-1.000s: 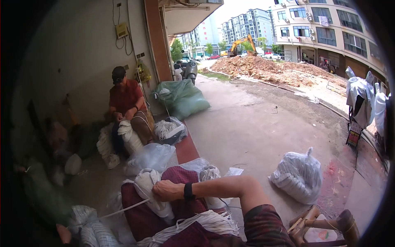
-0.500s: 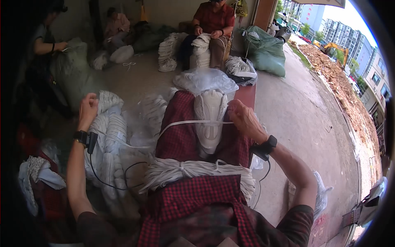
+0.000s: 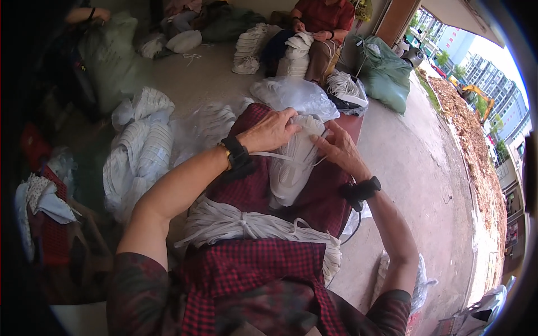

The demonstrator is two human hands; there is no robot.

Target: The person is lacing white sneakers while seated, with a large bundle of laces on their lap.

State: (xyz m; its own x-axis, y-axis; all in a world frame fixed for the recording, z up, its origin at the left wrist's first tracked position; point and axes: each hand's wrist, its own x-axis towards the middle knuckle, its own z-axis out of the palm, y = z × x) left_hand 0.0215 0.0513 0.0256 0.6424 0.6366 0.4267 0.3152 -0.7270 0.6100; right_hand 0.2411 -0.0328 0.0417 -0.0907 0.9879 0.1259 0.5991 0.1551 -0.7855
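- The white shoe upper (image 3: pixel 288 182) lies on our dark red checked cloth (image 3: pixel 328 193), nearer that surface's far edge than its near one, with a fold of cloth on either side.
- Its long axis runs almost straight away from us, the far end leaning a little to the right and the narrower end toward our body.
- Both our hands are at the far end, one on each side, so most of the upper stretches from them back toward us; neither hand is clearly nearer.
- Our left hand (image 3: pixel 272 131) has its fingers bent at the upper's left side; we cannot tell whether they pinch anything.
- Our right hand (image 3: pixel 342 151) is half curled, thumb over the upper's right side; whether it grips, we cannot tell.
- A white lace (image 3: pixel 262 154) shows below our left hand and crosses the upper toward our right.
- A bundle of white laces (image 3: pixel 218 221) lies across the cloth, on our side of the upper.
- We can read no label or brand on the upper; red marks on a distant building (image 3: pixel 450 40) are too small to make out.
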